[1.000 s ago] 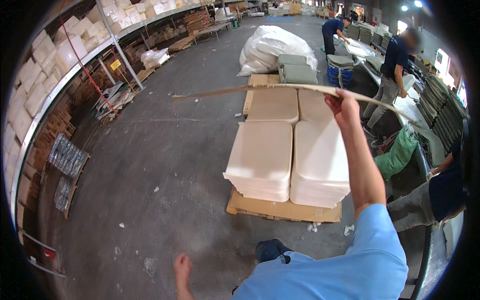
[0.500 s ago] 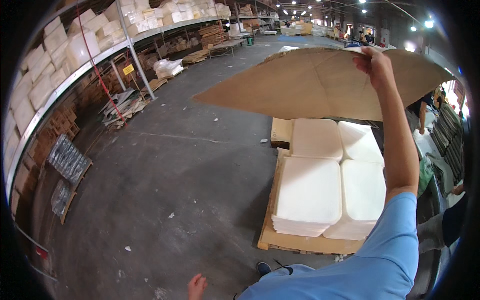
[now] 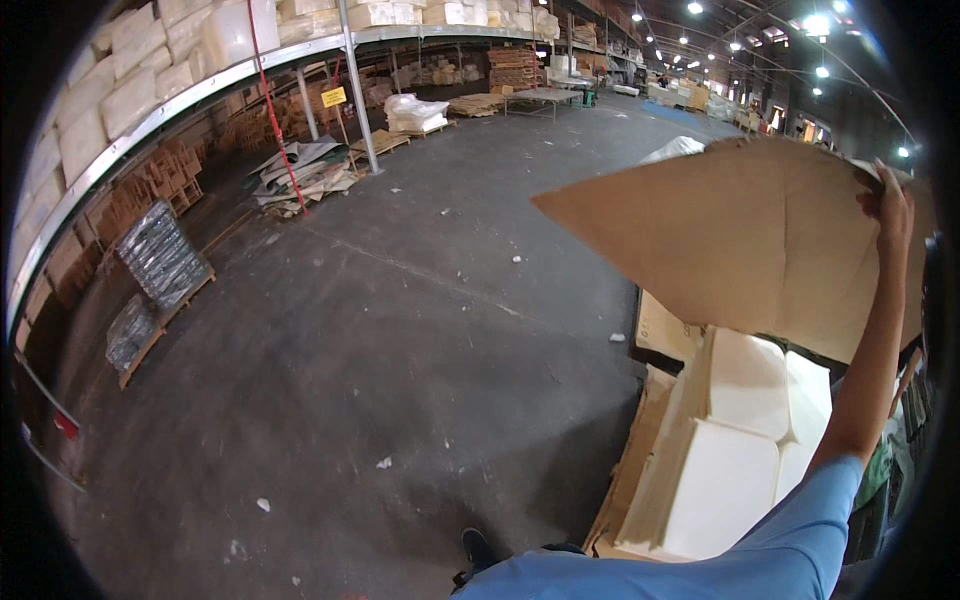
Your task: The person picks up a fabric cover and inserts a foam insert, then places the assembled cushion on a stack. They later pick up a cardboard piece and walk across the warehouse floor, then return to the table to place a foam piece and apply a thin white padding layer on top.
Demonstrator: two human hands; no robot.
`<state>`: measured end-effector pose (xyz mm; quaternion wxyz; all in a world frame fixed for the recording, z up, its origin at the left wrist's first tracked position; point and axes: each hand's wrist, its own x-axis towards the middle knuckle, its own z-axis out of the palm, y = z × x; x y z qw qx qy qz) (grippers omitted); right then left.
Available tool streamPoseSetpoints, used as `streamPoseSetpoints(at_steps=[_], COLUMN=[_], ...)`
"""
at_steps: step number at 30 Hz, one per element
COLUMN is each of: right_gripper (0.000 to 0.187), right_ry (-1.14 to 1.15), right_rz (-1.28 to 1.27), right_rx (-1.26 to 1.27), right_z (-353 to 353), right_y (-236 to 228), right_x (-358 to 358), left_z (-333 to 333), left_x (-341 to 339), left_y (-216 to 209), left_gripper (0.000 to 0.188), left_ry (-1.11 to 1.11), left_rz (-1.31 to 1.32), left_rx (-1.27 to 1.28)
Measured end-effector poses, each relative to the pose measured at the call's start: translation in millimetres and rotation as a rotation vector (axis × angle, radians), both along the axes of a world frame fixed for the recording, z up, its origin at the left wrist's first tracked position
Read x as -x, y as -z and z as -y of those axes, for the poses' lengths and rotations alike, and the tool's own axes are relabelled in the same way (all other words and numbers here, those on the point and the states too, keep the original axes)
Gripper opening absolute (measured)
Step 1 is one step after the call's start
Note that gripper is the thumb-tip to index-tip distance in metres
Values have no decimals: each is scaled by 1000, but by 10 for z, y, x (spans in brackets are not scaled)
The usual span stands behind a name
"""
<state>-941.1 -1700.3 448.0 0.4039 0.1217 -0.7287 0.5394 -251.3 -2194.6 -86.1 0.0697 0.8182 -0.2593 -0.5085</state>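
At the right, my right hand [image 3: 884, 203] is raised and closed on the upper edge of a large brown cardboard sheet [image 3: 715, 235]. The sheet hangs tilted, one corner pointing left over the floor. Below it stand stacks of white foam pads [image 3: 722, 490] with rounded corners, side by side on a cardboard-covered pallet [image 3: 625, 470]. The sheet hides part of the far side of the stacks. My right forearm crosses in front of their right side. My left hand is out of the picture.
Grey concrete floor [image 3: 400, 370] with white scraps spreads to the left. A metal rack [image 3: 200, 95] loaded with wrapped white blocks runs along the left. Beneath it are a pile of flat sheets [image 3: 300, 175] and a plastic-wrapped stack [image 3: 160, 255]. A table [image 3: 543, 97] stands farther back.
The view has turned left, so the pallet and the sheet now appear farther right. My left hand, seen at the lower edge before, has gone out of view. My right hand keeps its hold.
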Motion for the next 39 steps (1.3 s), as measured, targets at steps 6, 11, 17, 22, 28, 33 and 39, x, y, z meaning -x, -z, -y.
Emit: streamPoseSetpoints(at_steps=[6, 11, 17, 22, 28, 33, 39], right_gripper=[47, 42, 47, 52, 48, 45, 40], right_ry=[-31, 69, 245, 405, 481, 526, 623], right_rz=[95, 52, 108, 182, 152, 174, 182], right_rx=[-22, -66, -133, -206, -146, -38, 109], right_z=[667, 1650, 2493, 3251, 4707, 5736, 6552], right_y=[205, 548, 871, 1062, 1178, 1195, 1581], right_x=[603, 995, 1869, 2990, 4065, 4893, 5869], left_z=[2117, 2386, 3041, 3952, 4935, 5889, 6805], left_x=[2631, 5776, 7906, 9140, 10773, 12396, 14322], left_y=[-302, -2048, -2182, -1879, -1505, -1520, -1647], left_gripper=[67, 102, 100, 51, 29, 23, 16], left_ry=[934, 1592, 1762, 2073, 2126, 2116, 1977], left_rz=[-412, -558, -681, -777, -973, -1102, -1229], left_rx=[743, 1561, 1578, 1082, 911, 1111, 1406])
